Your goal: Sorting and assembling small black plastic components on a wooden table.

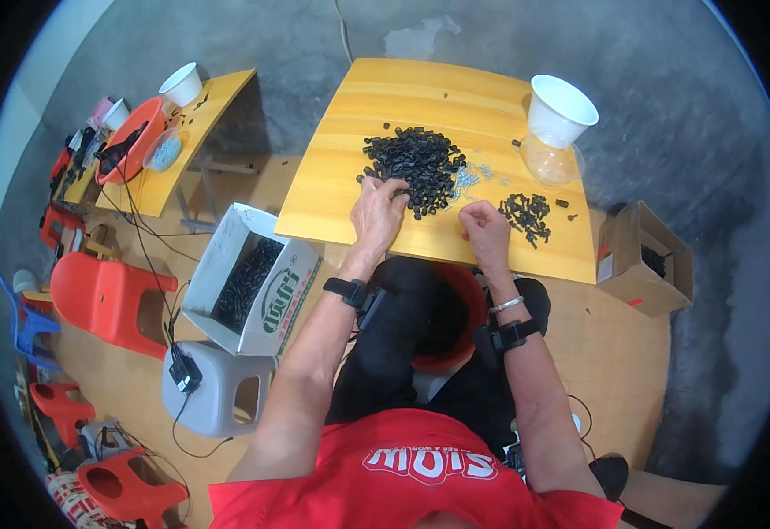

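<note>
A heap of small black plastic parts (416, 163) lies on the yellow wooden table (332, 198). At its near left edge is my left hand (376, 213), with the fingers curled in against the parts; whatever they grip is too small to make out. Right of the heap are scattered small silver screws or pins (465, 179). Just nearer to me, my right hand (487, 231) is closed in a pinch, and its fingers hide what they may hold. Beside that hand, on the right, sits a smaller pile of slim black pieces (526, 216).
A white bowl (561, 110) and a clear plastic bowl (550, 160) stand at the table's right. Boxes of black parts flank it: a white carton (226, 304) and a brown one (645, 264). A red basin (455, 357) is below, between my legs. Stools (213, 388) stand left.
</note>
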